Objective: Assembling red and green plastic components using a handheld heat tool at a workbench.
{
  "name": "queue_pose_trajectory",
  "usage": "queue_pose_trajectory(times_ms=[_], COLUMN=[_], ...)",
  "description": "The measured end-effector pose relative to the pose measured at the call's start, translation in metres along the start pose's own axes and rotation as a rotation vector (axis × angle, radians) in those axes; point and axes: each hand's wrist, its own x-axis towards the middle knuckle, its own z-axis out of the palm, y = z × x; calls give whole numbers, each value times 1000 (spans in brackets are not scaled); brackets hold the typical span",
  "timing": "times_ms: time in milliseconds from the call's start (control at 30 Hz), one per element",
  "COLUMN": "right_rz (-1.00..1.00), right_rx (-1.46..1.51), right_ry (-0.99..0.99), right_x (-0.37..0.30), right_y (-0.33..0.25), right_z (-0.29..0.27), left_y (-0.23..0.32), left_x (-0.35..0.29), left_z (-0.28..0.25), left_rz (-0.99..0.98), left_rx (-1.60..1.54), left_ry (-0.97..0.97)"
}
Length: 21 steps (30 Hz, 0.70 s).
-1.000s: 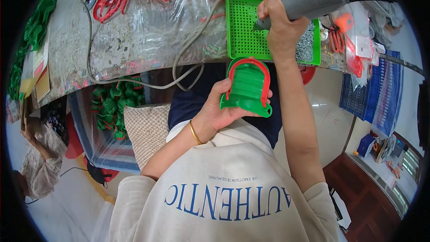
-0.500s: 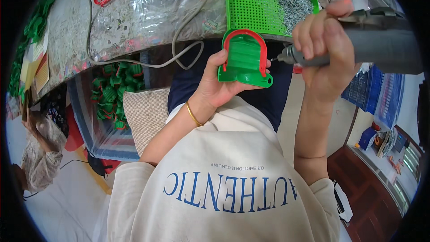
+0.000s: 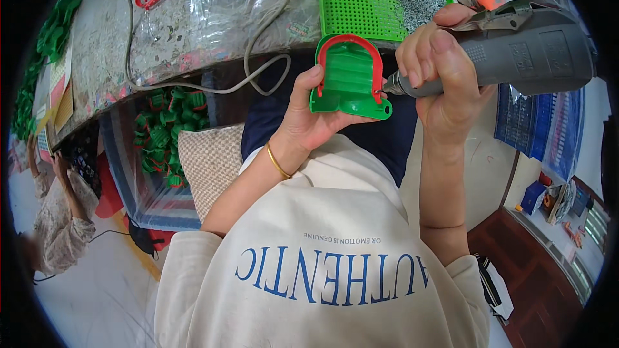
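Observation:
My left hand [image 3: 298,116] grips a green plastic scoop-shaped part [image 3: 350,72] from its left side, thumb on its edge and fingers behind it. A red U-shaped handle [image 3: 350,40] arches round the part, its two ends low on either side. In my right hand [image 3: 448,84] is a grey electric screwdriver [image 3: 529,55], held level with fingers wrapped round its front. Its tip is at the right side of the green part, by the red handle's lower end. Whether a screw sits there is too small to tell.
A green perforated tray [image 3: 351,6] with many small screws [image 3: 416,0] stands on the plastic-covered table [image 3: 193,32]. A grey cable [image 3: 193,92] loops over its edge. At lower left is a plastic-lined crate [image 3: 148,209] of green-and-red parts [image 3: 167,125]. Another person's arm [image 3: 71,187] shows far left.
My right hand has brought the screwdriver left, so its tip now meets the green part's right side. The green part has shifted slightly up and left in my left hand.

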Motion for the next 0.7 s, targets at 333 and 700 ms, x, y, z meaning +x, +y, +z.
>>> queue_pose_trajectory(times_ms=[333, 700], right_rz=[38, -23], right_rx=[-102, -257], right_ry=[50, 187], right_x=[-5, -11], right_y=[-2, 0], right_z=[7, 19], left_y=[0, -2], left_x=[-5, -7], left_z=[4, 11], left_rz=[13, 110], left_rx=[-28, 105], left_ry=[13, -6])
